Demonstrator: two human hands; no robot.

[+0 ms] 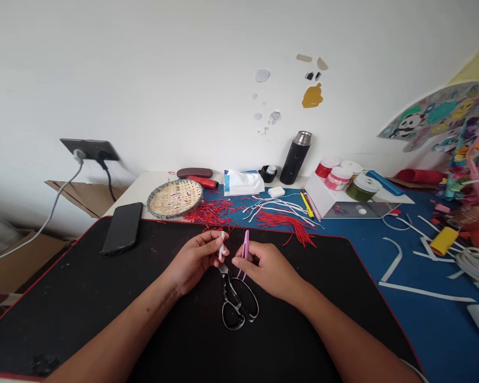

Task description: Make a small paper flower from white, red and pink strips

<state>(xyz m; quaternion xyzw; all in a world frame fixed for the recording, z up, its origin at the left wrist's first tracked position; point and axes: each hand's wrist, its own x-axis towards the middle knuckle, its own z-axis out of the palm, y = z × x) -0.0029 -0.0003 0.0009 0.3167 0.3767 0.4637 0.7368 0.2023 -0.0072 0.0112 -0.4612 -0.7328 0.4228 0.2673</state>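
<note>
My left hand [197, 260] pinches a small white strip piece [222, 246] upright between thumb and fingers. My right hand [265, 267] grips pink tweezers [245, 250], held upright with the tips down, a few centimetres right of the white piece. Black-handled scissors [236, 300] lie closed on the black mat [83, 308] just below and between both hands. Behind the hands lie red cord pieces [291, 223] and white strips [277, 205].
A black phone [122, 227] lies at the mat's left. A woven basket [174, 198], red thread spool [204, 182], tissue pack [242, 182], black flask [296, 157], and paint jars [345, 175] stand at the back. Coloured paper scraps and white strips [423, 290] cover the blue mat on the right.
</note>
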